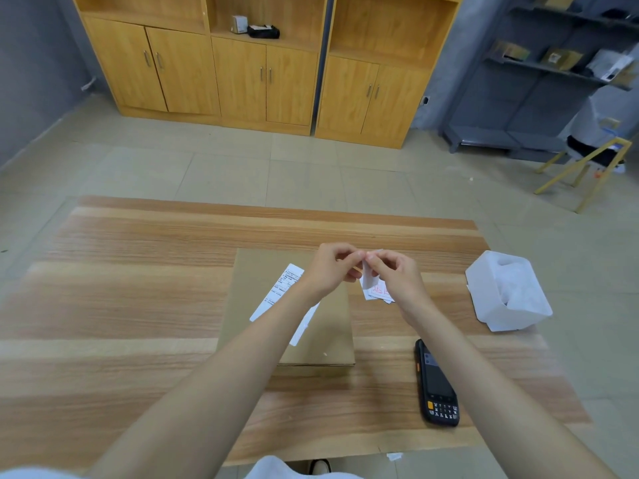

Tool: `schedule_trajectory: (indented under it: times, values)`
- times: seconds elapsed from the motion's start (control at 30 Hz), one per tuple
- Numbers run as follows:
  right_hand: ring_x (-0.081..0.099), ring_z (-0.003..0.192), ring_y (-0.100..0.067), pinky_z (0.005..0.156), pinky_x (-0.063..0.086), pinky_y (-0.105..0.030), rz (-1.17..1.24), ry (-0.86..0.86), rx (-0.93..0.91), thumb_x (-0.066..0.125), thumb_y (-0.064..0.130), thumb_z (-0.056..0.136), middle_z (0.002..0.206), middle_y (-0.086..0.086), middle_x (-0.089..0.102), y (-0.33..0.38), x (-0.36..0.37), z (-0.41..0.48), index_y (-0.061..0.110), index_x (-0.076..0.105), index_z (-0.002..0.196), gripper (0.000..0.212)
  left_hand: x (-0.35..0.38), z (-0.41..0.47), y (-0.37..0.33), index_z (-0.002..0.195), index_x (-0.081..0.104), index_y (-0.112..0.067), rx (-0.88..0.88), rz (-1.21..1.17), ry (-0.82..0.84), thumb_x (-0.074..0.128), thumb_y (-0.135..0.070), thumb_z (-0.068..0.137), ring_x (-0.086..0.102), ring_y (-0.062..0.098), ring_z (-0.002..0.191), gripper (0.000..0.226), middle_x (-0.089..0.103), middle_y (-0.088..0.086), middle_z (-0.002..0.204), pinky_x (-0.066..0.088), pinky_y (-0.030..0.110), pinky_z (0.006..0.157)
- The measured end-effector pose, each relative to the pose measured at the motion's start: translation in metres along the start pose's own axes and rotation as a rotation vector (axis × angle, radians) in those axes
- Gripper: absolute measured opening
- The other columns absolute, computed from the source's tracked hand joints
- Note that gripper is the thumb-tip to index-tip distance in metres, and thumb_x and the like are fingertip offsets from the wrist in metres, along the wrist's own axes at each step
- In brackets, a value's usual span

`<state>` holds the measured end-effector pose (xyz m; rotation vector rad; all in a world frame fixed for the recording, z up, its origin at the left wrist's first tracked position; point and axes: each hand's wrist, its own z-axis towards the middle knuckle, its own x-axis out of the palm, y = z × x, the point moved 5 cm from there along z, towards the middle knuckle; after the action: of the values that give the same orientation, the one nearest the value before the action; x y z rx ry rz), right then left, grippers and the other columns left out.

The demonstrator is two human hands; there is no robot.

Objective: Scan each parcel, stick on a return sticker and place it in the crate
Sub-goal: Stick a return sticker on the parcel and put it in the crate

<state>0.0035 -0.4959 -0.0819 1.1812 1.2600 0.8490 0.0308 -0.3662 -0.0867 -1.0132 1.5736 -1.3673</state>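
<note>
A striped wood bench (pixel 138 305) stands on a pale tiled floor (pixel 224 171), with yellow cabinets (pixel 242 74) and grey shelving (pixel 539 67) behind. A flat cardboard parcel (pixel 332 326) lies mid-bench; by its far right corner the left hand (pixel 328 271) and right hand (pixel 394 274) both pinch a sticker sheet (pixel 371 286). A black scanner (pixel 437 385) lies to the right, with a white container (pixel 508 292) beyond it

Wooden table (pixel 138 305) bears parcel (pixel 328 326), scanner (pixel 437 385), white tub (pixel 508 292)

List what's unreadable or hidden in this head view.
Head view: white shipping label on the flat brown cardboard parcel, partly under the left forearm; print too small.
Head view: small white sticker sheet with red print, top pinched between left hand and right hand; characters illegible.
Head view: black handheld scanner, screen blurred.
</note>
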Motion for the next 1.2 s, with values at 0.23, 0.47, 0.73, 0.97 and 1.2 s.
schedule_trajectory:
  times: [0.23,0.47,0.73,0.97,1.2]
  values:
    - [0.057,0.077,-0.013,0.073,0.045,-0.022,0.031,0.017,0.000,0.059,0.017,0.092,0.080,0.003,0.066,0.003,0.000,-0.002,0.011,0.070,0.087,0.013,0.001,0.001,0.002,0.101,0.068,0.001,-0.026,-0.097,0.021,0.053,-0.015,0.095,0.061,0.011,0.070,0.023,0.065,0.001,0.079,0.054,0.022,0.070]
    - [0.057,0.081,-0.014,0.079,0.045,-0.028,-0.047,0.014,-0.041,0.059,0.018,0.091,0.084,-0.002,0.067,0.003,-0.007,-0.007,0.006,0.070,0.090,0.016,0.007,0.000,0.005,0.097,0.069,-0.005,-0.056,-0.178,0.060,0.056,-0.017,0.093,0.062,0.010,0.070,0.018,0.065,0.002,0.081,0.055,0.026,0.076]
    - [0.056,0.070,-0.006,0.066,0.043,-0.018,-0.200,-0.006,-0.126,0.059,0.015,0.090,0.074,0.005,0.066,0.005,-0.010,-0.007,0.013,0.069,0.079,0.015,0.011,0.005,0.013,0.094,0.070,-0.008,-0.102,-0.214,0.092,0.057,-0.023,0.093,0.064,0.011,0.074,0.020,0.067,0.000,0.082,0.056,0.025,0.078]
    - [0.057,0.076,-0.020,0.064,0.041,-0.019,-0.326,-0.026,-0.216,0.059,0.015,0.090,0.085,-0.007,0.065,0.006,-0.028,0.001,0.009,0.067,0.083,0.012,0.028,0.023,0.015,0.092,0.069,-0.009,-0.206,-0.314,0.149,0.058,-0.019,0.092,0.064,0.013,0.079,0.015,0.067,0.005,0.085,0.054,0.025,0.085]
    - [0.051,0.073,-0.011,0.059,0.040,-0.013,-0.265,-0.023,-0.113,0.053,0.013,0.091,0.087,-0.008,0.061,-0.009,-0.059,0.016,0.007,0.061,0.087,0.010,0.045,0.044,0.013,0.088,0.063,-0.005,-0.151,-0.131,-0.075,0.048,-0.010,0.095,0.061,0.012,0.062,0.017,0.060,0.004,0.074,0.052,0.018,0.061]
